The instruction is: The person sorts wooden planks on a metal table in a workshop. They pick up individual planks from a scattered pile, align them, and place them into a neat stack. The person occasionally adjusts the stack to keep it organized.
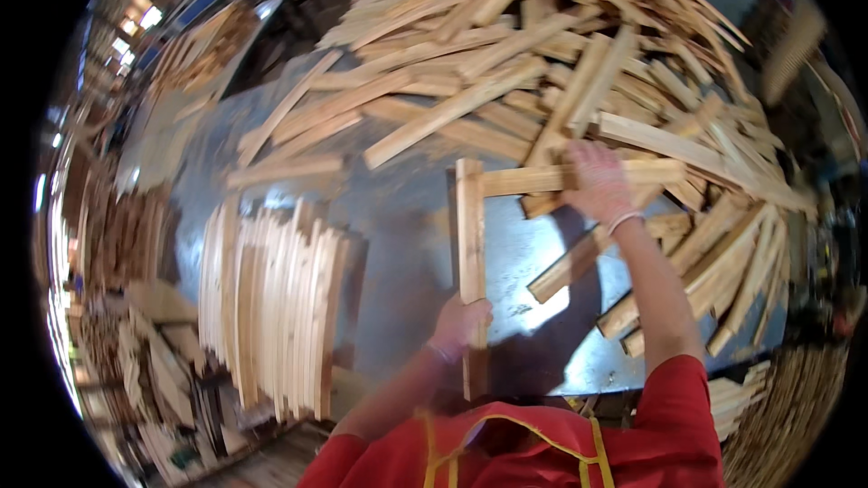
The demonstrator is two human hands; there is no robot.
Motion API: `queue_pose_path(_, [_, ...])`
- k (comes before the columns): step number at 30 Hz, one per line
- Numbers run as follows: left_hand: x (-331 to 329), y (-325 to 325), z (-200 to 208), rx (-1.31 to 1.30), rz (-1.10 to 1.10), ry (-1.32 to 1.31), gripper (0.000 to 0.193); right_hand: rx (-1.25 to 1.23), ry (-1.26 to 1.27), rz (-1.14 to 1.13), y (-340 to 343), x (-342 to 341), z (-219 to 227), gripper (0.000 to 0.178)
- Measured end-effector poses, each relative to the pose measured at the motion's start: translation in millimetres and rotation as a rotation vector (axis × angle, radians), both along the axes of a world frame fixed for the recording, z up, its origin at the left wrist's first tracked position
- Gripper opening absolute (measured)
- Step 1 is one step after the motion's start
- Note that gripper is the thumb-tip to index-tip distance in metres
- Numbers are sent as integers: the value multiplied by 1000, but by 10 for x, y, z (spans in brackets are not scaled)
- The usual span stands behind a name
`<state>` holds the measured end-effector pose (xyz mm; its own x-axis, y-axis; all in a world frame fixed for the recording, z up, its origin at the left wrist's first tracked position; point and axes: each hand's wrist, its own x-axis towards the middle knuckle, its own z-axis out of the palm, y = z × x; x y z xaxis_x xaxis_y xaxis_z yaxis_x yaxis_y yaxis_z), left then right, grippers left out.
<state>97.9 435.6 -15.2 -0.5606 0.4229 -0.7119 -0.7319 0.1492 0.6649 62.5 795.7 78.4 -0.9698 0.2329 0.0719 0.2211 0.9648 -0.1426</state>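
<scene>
My left hand (460, 323), in a light glove, is closed round the lower part of an upright wooden board (471, 235) standing out over the table. With my right hand (599, 183), also gloved, I grip a second wooden board (524, 182) that lies crosswise. Its left end meets the side of the first board near the top, roughly at a right angle; whether they touch cannot be made out for sure. Just below my right hand a loose board (570, 269) slants across the metal table (389, 262).
A big jumbled heap of boards (452, 117) covers the far and right parts of the table. To the left stands a row of boards (271, 307) set side by side. More stacked wood (127, 244) is beyond the table's left edge.
</scene>
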Motion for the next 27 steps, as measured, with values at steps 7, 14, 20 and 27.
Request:
queue_pose_path(7, [-216,-1512,421,-834,-109,650,50,-571,-261,9,-464,163,-221,79])
queue_pose_path(14, [-136,-3129,64,-1467,-283,1255,55,-1531,-171,-310,-1938,673,-976,40])
queue_pose_path(20, [424,-3902,207,-1401,-158,950,63,-907,-219,-21,-3441,227,-1567,46])
queue_pose_path(27, [467,-5544,502,-1372,201,292,60,-1370,-527,-134,-5033,-50,-824,50])
